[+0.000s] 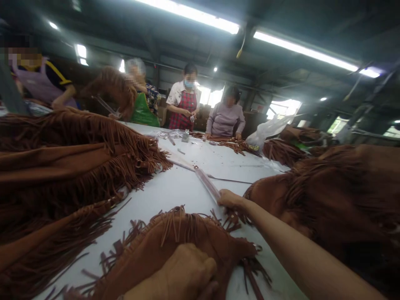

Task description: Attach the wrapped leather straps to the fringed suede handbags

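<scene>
My left hand (181,275) sits at the bottom of the view, gripping a fringed brown suede piece (175,237) that lies on the white table (184,196). My right hand (231,199) reaches across the table from the lower right. Its fingers close on the lower end of a translucent pinkish plastic strip (204,181), which lies slanted on the tabletop. Loose suede fringes spread around both sides of the piece under my left hand, and that hand hides part of the piece.
Large heaps of fringed brown suede (62,166) cover the table's left side, with more (328,196) at the right. Small hardware and plastic packets (178,135) lie farther along the table. Several co-workers (184,98) stand beyond it.
</scene>
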Demonstrator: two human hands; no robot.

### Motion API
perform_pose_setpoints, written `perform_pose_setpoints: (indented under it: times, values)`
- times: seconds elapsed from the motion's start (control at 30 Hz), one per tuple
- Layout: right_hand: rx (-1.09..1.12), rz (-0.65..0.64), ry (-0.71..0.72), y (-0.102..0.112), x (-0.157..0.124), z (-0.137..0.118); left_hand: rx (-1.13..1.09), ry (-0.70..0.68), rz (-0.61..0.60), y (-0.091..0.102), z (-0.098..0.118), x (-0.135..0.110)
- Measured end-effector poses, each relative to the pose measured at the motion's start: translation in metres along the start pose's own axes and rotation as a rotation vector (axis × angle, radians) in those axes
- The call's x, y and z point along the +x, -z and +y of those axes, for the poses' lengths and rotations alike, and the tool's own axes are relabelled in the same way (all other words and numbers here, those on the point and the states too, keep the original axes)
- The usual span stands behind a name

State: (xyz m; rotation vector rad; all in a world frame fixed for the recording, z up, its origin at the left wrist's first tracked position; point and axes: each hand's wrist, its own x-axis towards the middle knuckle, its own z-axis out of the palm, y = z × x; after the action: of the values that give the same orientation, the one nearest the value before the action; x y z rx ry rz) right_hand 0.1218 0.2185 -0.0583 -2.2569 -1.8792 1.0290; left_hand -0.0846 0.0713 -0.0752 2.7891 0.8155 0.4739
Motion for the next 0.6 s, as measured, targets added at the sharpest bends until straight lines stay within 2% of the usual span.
perform_pose_setpoints:
  times: [0.1, 0.2, 0.27, 0.33, 0.4, 0.47, 0.6]
  values:
    - [0.048, -0.042, 0.005, 0.015, -0.066, 0.056, -0.05, 0.022, 0.025, -0.006, 0.002, -0.005]
    - [0.086, -0.066, -0.064, 0.02, -0.132, 0.117, -0.035, 0.002, 0.025, -0.018, 0.001, -0.007]
    - [0.08, -0.048, -0.116, 0.02, -0.168, 0.149, 0.005, -0.022, 0.028, -0.024, 0.001, -0.007]
    - [-0.044, 0.036, -0.093, 0.019, -0.192, 0.169, 0.057, -0.041, 0.044, -0.028, 0.002, -0.007]
    - [-0.218, 0.161, -0.008, 0.018, -0.202, 0.173, 0.113, -0.058, 0.065, -0.031, 0.005, -0.007]
    - [-0.321, 0.261, 0.081, 0.014, -0.197, 0.163, 0.17, -0.072, 0.082, -0.032, 0.009, -0.006]
    - [-0.358, 0.325, 0.19, 0.001, -0.154, 0.119, 0.27, -0.083, 0.113, -0.033, 0.018, -0.006]
